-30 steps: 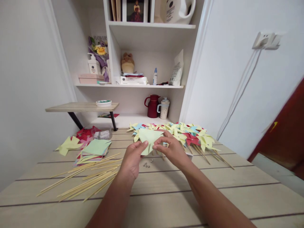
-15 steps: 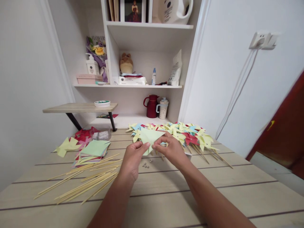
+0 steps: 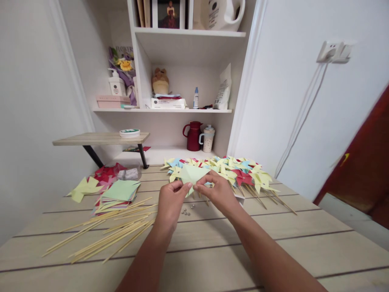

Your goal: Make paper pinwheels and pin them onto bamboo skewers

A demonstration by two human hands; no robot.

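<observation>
A pale green sheet of paper (image 3: 193, 173) is held up over the table between both hands. My left hand (image 3: 172, 200) pinches its lower left part between thumb and fingers. On the other side, my right hand (image 3: 216, 192) pinches the lower right part, the thumbs and fingertips close together near the paper's bottom point. The paper looks folded, though the fingers cover its lower edge. Several small metallic beads (image 3: 186, 211) lie on the table just below the hands. Behind the paper, finished paper pinwheels (image 3: 243, 177) on sticks are heaped in yellow, red and blue.
Thin wooden sticks (image 3: 115, 235) are spread at the left. Beyond them lie a stack of coloured paper squares (image 3: 120, 190), a yellow paper pinwheel shape (image 3: 84, 189) and a clear plastic box (image 3: 130, 174). A small raised shelf (image 3: 100, 138) stands behind, before a white cabinet (image 3: 164, 110).
The paper has dipped slightly, and its lower tip shows less below the fingers. Both hands keep their pinch on it. The whole view has shifted a little.
</observation>
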